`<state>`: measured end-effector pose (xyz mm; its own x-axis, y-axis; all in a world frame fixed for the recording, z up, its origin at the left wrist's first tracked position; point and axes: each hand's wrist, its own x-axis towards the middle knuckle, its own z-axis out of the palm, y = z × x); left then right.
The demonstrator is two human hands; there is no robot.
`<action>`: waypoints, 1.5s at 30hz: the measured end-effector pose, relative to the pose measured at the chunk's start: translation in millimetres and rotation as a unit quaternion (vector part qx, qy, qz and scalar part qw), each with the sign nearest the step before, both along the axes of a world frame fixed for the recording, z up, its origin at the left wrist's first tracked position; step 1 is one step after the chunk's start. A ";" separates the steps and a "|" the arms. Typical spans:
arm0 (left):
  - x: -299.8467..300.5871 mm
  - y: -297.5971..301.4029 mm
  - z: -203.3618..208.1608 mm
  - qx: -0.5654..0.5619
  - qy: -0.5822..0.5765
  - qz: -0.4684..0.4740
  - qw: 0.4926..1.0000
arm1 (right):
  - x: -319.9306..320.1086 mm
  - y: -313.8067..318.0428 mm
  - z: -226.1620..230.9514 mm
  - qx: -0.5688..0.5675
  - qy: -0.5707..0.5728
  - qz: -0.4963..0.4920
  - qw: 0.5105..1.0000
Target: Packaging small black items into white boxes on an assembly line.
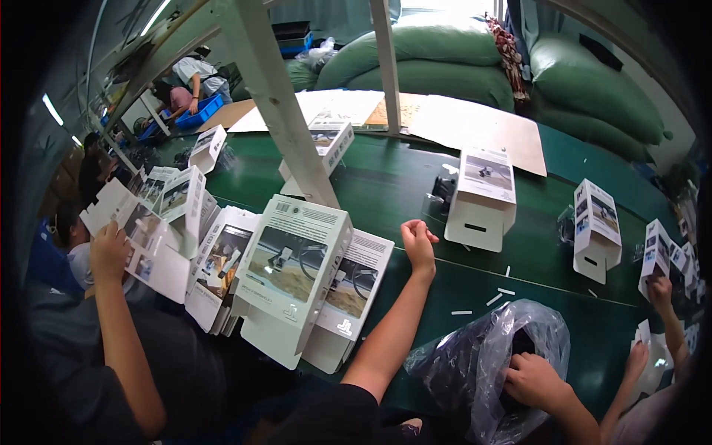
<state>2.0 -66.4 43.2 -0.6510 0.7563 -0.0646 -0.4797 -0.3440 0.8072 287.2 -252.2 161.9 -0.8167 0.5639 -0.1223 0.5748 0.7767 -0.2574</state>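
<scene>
My left hand is raised over the green table with its fingers curled closed; what they hold, if anything, is hidden. My right hand reaches into the mouth of a clear plastic bag with dark contents. Its visible fingers are bent, and whatever they grip is out of sight inside. Left of my forearm, a printed white carton leans on another carton. Beyond my left hand, an open carton stands beside a black item in clear wrapping.
At the left, a co-worker's hand holds an unfolded carton. Another worker's hand touches a carton at the right. White strips lie near the bag. A white post rises beyond the stacked cartons; green sacks fill the back.
</scene>
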 end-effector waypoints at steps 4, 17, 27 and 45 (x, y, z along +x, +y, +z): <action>-16.2 -26.2 16.0 0.002 -0.002 0.000 1.000 | -12.2 -25.0 40.9 -0.112 0.094 -0.051 0.988; -14.2 -101.5 42.0 -0.004 -0.025 -0.031 0.999 | 57.4 -21.0 14.3 -0.354 0.381 -0.258 0.814; 20.4 -80.2 44.0 -0.017 -0.013 -0.056 0.998 | 183.0 12.4 -112.6 -0.402 0.664 -0.249 0.579; 92.7 14.6 -7.7 0.002 -0.033 -0.060 0.998 | 216.8 100.6 -152.2 -0.328 0.686 -0.324 0.563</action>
